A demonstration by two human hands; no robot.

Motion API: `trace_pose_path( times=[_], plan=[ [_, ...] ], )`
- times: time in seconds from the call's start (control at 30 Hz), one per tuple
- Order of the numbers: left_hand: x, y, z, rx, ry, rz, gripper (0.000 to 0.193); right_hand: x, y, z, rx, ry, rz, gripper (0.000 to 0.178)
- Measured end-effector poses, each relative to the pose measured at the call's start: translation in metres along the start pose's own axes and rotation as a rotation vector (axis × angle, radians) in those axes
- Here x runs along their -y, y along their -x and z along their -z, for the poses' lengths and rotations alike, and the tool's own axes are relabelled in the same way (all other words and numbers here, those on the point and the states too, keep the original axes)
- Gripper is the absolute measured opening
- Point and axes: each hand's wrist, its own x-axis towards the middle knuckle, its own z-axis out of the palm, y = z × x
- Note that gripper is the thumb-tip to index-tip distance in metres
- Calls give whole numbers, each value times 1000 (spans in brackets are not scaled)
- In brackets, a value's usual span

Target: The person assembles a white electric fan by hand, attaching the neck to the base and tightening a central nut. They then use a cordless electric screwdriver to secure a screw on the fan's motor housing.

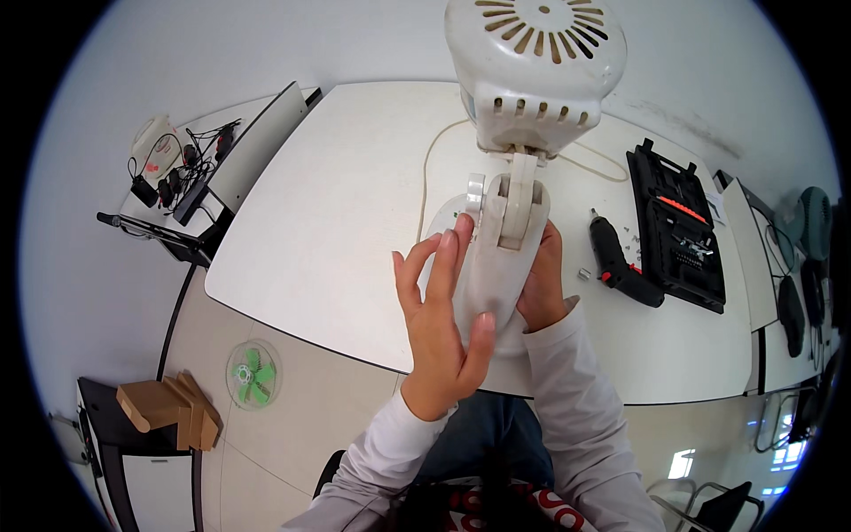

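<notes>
Sitting closest, the shirt flashes bold red and pale lettering, only partly in view. Up a touch, and it's all about the neck of the fan, right in front of the person at the near side of the surface! The left hand is wide, fingers spread along one flank, thumb against the front. The right hand tucks in behind the opposite flank, fingertips hidden, so how firmly it grips can't be told. Good handling here would seem to want that right palm as the brace, leaving the left free to feel and guide. The head looks top-heavy on its joint, so the weight should stay centred and the fingers clear of any pinch! Beyond the left fingertips, a pale ring and a disc with a tiny green mark, too small to read. Slack cord trails behind, best not snagged. Out right, the driver, loose screws and the open case, no label legible on any. Far left, a white gadget carries reddish marks, too small to make out.
</notes>
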Motion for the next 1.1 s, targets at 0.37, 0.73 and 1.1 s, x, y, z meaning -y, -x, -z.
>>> trace_pose_path(
  times=[0.37,0.73,1.1],
  plan=[
    [-33,-20,3,-12,569,204,75,-2,-6,-1,-19,35,16,23],
    [-28,-60,40,-115,1249,608,70,2,-5,-3,-59,-6,-32,21],
    [10,-59,0,-256,281,22,49,-4,-12,-2,-64,-109,-33,16]
  ],
)
